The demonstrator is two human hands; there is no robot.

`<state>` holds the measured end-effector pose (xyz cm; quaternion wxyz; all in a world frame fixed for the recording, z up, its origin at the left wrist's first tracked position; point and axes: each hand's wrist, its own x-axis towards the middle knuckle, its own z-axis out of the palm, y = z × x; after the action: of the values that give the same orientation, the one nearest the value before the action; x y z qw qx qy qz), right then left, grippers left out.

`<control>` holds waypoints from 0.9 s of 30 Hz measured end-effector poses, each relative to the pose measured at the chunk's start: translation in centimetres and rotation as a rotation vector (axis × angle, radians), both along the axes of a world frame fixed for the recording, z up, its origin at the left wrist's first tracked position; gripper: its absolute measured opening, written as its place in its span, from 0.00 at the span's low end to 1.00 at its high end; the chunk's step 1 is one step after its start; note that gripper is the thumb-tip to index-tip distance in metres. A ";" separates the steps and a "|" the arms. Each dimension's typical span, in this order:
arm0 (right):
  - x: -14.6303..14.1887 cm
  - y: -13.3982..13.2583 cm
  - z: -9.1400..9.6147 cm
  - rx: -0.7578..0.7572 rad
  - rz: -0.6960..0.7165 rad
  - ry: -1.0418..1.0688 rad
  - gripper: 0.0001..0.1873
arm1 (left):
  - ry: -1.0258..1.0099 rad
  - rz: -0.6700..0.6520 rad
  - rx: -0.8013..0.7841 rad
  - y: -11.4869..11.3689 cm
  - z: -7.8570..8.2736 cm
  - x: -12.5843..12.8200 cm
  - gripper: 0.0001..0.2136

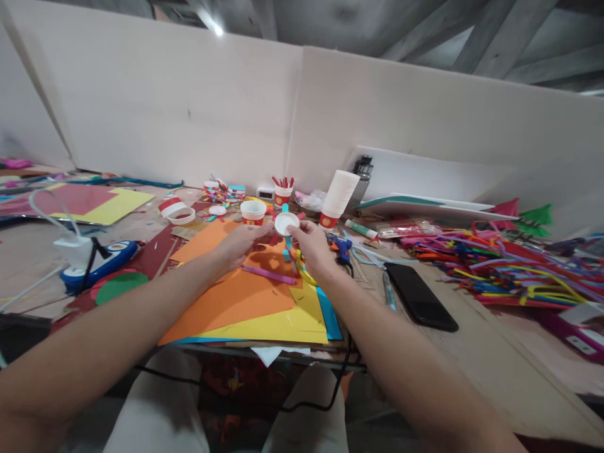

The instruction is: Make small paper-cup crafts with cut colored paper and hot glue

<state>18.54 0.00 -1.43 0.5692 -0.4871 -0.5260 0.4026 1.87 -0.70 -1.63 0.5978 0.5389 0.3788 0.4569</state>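
Note:
My right hand [314,248] is closed on a round white cut-off paper cup base [287,223], with blue and red paper strips sticking out around it. It is held above the orange paper sheet [221,302]. My left hand [240,244] is just left of this piece, thumb and fingers drawn together near a red strip; whatever lies between the fingertips is too small to make out. Behind the left hand stands a red and white paper cup [253,212]. A purple marker-like stick [268,275] lies on the orange sheet, below both hands.
At right are a stack of paper cups [338,196], a blue glue gun [342,246], a black phone [419,296] and many pipe cleaners [509,264]. A cup of red sticks [283,192] stands behind. To the left are a cut cup ring [182,216] and a blue-white power strip [101,264].

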 end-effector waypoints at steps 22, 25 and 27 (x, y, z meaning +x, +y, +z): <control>-0.3 -0.5 -0.2 0.001 -0.017 -0.081 0.09 | -0.069 0.002 -0.061 0.1 0.1 -0.3 0.19; -0.3 -0.5 -0.1 0.012 -0.024 -0.098 0.10 | -0.073 -0.004 -0.061 0.1 0.1 -0.4 0.19; -0.3 -0.5 -0.1 0.018 -0.027 -0.110 0.10 | -0.078 -0.008 -0.058 0.1 0.2 -0.4 0.19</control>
<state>18.26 -0.54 -1.51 0.5492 -0.5102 -0.5534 0.3630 1.48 -0.61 -1.47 0.6292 0.5049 0.3661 0.4638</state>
